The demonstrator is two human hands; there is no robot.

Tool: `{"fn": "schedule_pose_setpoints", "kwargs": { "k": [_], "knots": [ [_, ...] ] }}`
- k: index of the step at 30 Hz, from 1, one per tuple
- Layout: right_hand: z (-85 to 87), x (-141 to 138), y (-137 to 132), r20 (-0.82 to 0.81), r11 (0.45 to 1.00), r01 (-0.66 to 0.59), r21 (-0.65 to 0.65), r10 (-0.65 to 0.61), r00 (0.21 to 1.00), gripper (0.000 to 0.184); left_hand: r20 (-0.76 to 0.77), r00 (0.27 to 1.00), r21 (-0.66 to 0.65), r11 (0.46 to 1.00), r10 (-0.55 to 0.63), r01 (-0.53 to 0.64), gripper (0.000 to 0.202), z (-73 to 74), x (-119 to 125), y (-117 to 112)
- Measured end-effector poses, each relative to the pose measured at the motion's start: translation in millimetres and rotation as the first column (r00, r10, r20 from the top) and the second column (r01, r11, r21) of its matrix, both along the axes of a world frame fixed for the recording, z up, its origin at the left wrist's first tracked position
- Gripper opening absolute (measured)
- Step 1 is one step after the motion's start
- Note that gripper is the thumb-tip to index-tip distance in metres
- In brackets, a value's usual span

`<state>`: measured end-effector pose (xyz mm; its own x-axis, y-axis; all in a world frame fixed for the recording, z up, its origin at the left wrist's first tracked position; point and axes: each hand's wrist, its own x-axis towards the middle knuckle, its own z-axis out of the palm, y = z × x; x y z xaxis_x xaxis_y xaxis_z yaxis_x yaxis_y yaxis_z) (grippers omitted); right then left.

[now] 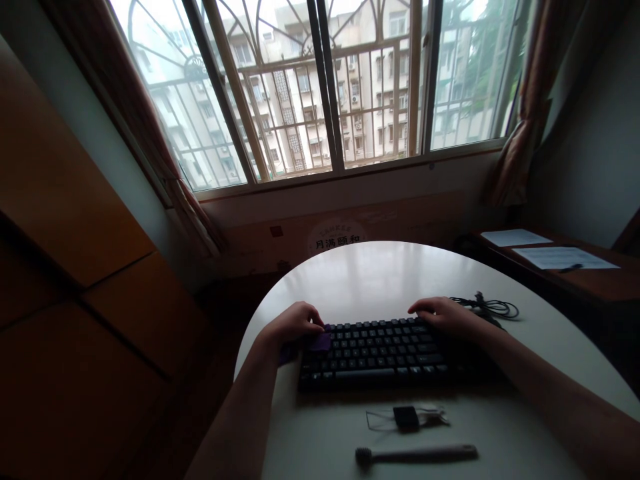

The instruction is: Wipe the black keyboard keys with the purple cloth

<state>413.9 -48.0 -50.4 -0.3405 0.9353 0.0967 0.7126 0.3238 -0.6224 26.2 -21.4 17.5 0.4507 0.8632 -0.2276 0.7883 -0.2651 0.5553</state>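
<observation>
A black keyboard (385,353) lies on the white round table. My left hand (297,321) is at its far left corner, fingers closed on a purple cloth (319,341) that covers some of the left keys; more of the cloth hangs past the keyboard's left side. My right hand (445,315) grips the far edge toward the right, fingers bent over it, and my forearm hides the right end of the keys. Nearer me lie a wire keycap puller (406,418) with a black middle and a grey toothbrush (420,455) with dark bristles.
Behind my right hand a coiled black cable (493,307) rests on the white table (360,273). To the right, a brown desk (590,283) bears paper sheets (565,258) and a pen (571,268). A wooden cabinet (65,233) stands left; a barred window is ahead.
</observation>
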Motion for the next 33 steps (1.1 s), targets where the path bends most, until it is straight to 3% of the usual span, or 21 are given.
{"fn": "schedule_pose_setpoints", "kwargs": {
  "k": [7, 14, 23, 29, 33],
  "knots": [
    [0.4, 0, 0, -0.01, 1.0, -0.002, -0.004, 0.002, 1.0, 0.031, -0.046, 0.996, 0.123, 0.989, -0.079, 0.084, 0.025, -0.3, 2, -3],
    [2.4, -2, -2, -0.007, 1.0, 0.004, 0.016, -0.004, 1.0, 0.031, -0.009, 0.989, 0.105, 0.984, -0.145, 0.145, 0.026, -1.6, 5, -2],
    [0.2, -1, -1, -0.023, 1.0, -0.003, 0.011, 0.004, 1.0, 0.031, -0.129, 0.991, 0.161, 0.985, -0.043, 0.063, 0.026, 4.3, 5, -7],
    [0.2, 0, -1, -0.013, 1.0, 0.0, 0.01, 0.0, 1.0, 0.03, -0.333, 0.942, 0.332, 0.94, 0.037, 0.08, 0.015, 12.4, 18, -19],
    [2.1, -1, -2, -0.012, 1.0, 0.001, 0.0, -0.001, 1.0, 0.03, -0.362, 0.932, 0.384, 0.915, 0.028, 0.122, 0.015, 10.4, 23, -25]
  ]
}}
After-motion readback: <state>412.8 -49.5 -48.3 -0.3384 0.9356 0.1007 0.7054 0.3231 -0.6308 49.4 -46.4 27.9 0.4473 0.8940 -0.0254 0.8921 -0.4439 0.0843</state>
